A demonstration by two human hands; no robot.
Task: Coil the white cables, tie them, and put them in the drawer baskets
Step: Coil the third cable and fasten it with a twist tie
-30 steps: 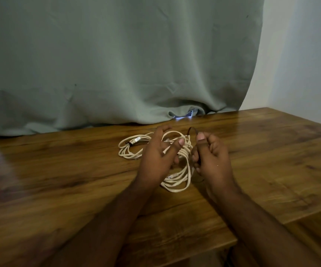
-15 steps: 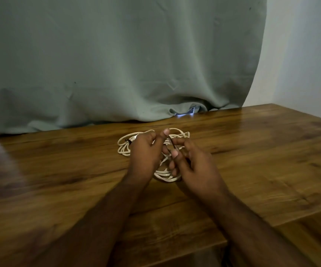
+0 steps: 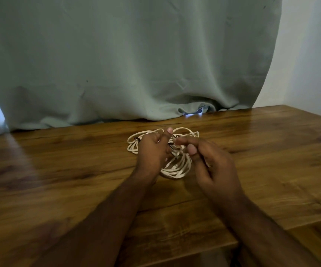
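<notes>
Your white cable coil [image 3: 177, 166] lies on the wooden table [image 3: 59, 170], a little in front of the grey-green curtain [image 3: 136, 64], and both of your hands are working over it. I judge this cable to be light and soft: the loops are thin, they sag flat on the wood, and they spread easily, so the bundle will spring open if you let it go before the tie is closed. The jacket looks smooth, so I expect that it can slide between the fingers; a firm pinch across all the strands together is better than a hold on one loop. Your left hand [image 3: 152, 153] has its fingers curled around the gathered strands at the middle of the coil, with the thumb raised on top, and this looks like the right place to hold, where the loops cross. Your right hand [image 3: 211, 162] is just beside it, with the thumb and first finger close together as for a pinch, but I cannot tell for sure what they hold; a thin dark tie [image 3: 172, 140] shows between the two hands, and it may be this. A second dark tie [image 3: 137, 139] seems to bind the far left loops. A small clear plug [image 3: 175, 166] lies among the near loops; it may be brittle, so do not bend it. I can read no brand, label or writing anywhere.
</notes>
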